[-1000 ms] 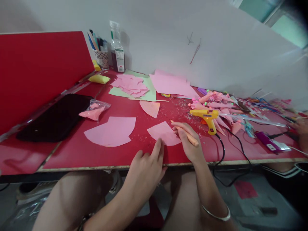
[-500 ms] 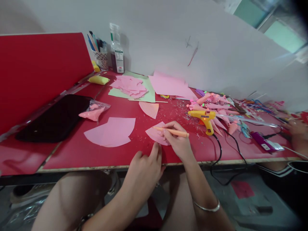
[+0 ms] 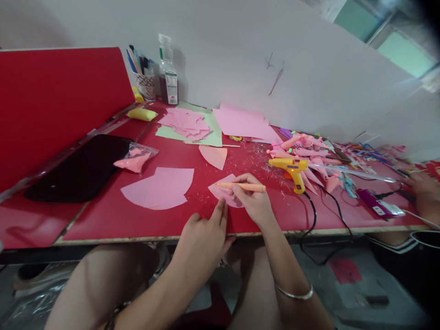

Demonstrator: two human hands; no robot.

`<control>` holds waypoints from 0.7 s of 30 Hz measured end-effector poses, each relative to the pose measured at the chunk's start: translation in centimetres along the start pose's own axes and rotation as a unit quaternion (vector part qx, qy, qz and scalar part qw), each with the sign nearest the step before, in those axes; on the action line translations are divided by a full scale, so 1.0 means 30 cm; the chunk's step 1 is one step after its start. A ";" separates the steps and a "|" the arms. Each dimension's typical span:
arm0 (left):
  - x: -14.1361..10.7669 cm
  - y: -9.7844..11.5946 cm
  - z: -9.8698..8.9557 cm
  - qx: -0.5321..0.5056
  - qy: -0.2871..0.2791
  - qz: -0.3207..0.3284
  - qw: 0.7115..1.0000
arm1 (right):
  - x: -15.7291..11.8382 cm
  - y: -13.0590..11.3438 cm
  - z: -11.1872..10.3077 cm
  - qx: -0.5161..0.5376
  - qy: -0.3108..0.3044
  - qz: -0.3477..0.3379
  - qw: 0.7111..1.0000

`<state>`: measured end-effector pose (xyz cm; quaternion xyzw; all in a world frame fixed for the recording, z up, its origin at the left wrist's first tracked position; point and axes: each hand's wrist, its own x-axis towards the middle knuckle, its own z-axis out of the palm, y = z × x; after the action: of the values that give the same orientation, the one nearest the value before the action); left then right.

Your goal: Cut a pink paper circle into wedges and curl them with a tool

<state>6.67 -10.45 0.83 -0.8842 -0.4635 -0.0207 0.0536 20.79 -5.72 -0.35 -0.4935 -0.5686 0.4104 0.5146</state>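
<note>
In my right hand (image 3: 253, 197), a pale orange pen (image 3: 252, 187) is pinched between thumb and fingers. Its tip points left, over a small pink fan-shaped paper piece (image 3: 216, 189) lying on the red table (image 3: 137, 224). My left hand (image 3: 205, 236) has its index and middle fingers stretched out onto the near edge of that piece, the rest partly bent, holding nothing. To the left lies a larger pink paper cutout (image 3: 158, 188). Another small paper piece (image 3: 213, 156), pink to peach, rests farther back.
A yellow glue gun (image 3: 292, 170) stands right of my hands, its black cord over the table edge. Behind it are piled pink paper cones (image 3: 305, 144). A dark phone-like slab (image 3: 79, 169) and a bag of pink material (image 3: 135, 158) lie left. A co-worker's hand (image 3: 426, 185) is far right.
My left fingers have moved up and forward onto the paper piece. The pen has shifted slightly left and lies flatter. The view has moved a little.
</note>
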 end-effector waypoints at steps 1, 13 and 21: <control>0.000 0.000 0.001 0.001 0.000 0.002 1.000 | 0.003 0.002 0.000 -0.010 -0.006 0.002 1.000; -0.003 0.002 -0.007 -0.014 -0.008 -0.002 1.000 | 0.008 -0.007 0.016 -0.003 -0.025 0.031 0.999; -0.003 0.005 -0.012 -0.020 -0.004 -0.009 1.000 | 0.011 0.001 0.013 -0.012 -0.024 0.032 0.999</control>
<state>6.74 -10.65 1.17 -0.8810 -0.4711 -0.0272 0.0339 20.41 -5.37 -0.37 -0.5074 -0.5694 0.4317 0.4817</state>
